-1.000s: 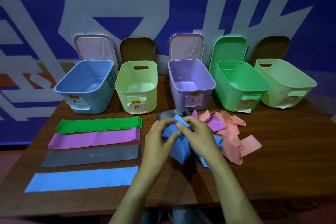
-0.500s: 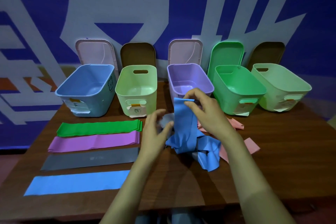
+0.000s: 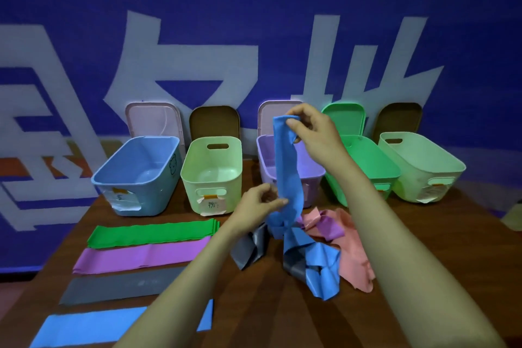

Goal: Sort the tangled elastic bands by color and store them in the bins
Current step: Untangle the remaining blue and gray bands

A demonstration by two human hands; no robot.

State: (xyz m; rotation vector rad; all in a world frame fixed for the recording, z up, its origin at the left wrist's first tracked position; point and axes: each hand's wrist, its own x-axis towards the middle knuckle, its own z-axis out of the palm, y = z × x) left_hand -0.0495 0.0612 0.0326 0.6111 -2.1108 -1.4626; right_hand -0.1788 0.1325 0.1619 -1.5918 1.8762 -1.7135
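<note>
Blue wall [image 3: 254, 22] with large white characters fills the upper half of the frame. Below it, across the middle, the wooden table [image 3: 440, 257] carries five open bins in a row: blue bin [image 3: 152, 200], pale green bin [image 3: 189, 195], purple bin [image 3: 265, 158], green bin [image 3: 339, 192] and mint bin [image 3: 418, 169]. Lids [image 3: 214, 121] lean on the wall behind them.

At centre frame I see the right hand [image 3: 313, 130] pinching the top end of the blue band [image 3: 286, 167] between thumb and fingertips. Half a second ago it held that end low, at the purple bin's near rim; now it is up in front of the lid behind that bin, and the band hangs stretched long. The left hand [image 3: 260, 203] has closed thumb and forefinger on the band's lower part, where before it sat beside the strip.

The band's tail drops into the tangle [image 3: 319, 260] just right of centre on the table. There a grey band [image 3: 250, 246], a pink band [image 3: 353, 251] and a purple band [image 3: 327, 227] lie bunched together. The grey one seems looped through the blue, though the folds hide how. More of the tangle shows now that the hands are off it.

At lower left four bands lie flat as before: green strip [image 3: 152, 232], purple strip [image 3: 141, 257], grey strip [image 3: 121, 288] and blue strip [image 3: 93, 325].
</note>
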